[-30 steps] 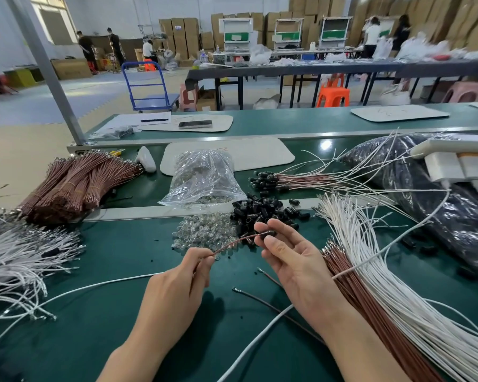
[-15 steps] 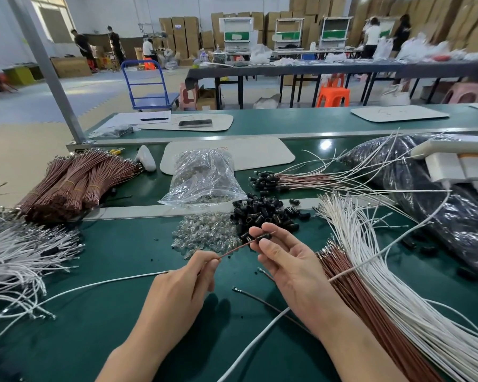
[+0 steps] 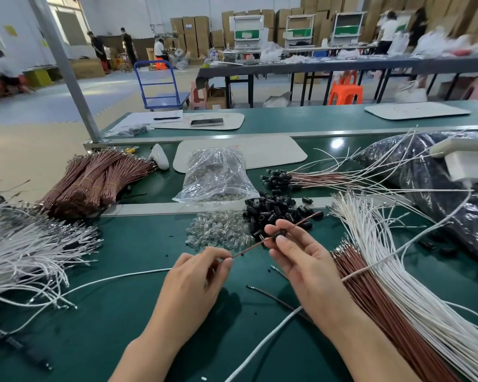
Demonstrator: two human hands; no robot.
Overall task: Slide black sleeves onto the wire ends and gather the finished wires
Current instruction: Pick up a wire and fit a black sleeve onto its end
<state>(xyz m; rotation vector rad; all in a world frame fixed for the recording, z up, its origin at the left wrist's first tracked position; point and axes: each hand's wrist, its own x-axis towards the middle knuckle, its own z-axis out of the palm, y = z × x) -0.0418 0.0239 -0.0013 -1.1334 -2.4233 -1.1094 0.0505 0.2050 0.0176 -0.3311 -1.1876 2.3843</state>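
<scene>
Setting: we see a factory assembly hall | green conveyor bench (image 3: 301,121) | stacked cartons (image 3: 193,34) | bundled brown wires (image 3: 94,180) | blue trolley (image 3: 160,86)

Bright, even indoor light, wide-angle view

Glare spot on the table (image 3: 338,143); soft shadows beneath the hands; far right background blurred, edges bowed.

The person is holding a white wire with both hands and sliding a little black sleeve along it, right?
Not quite: the head view shows the wire pinched between the left hand and right hand is reddish-brown, not white. The rest holds: a little black sleeve sits on it at the right hand's fingers.
</scene>
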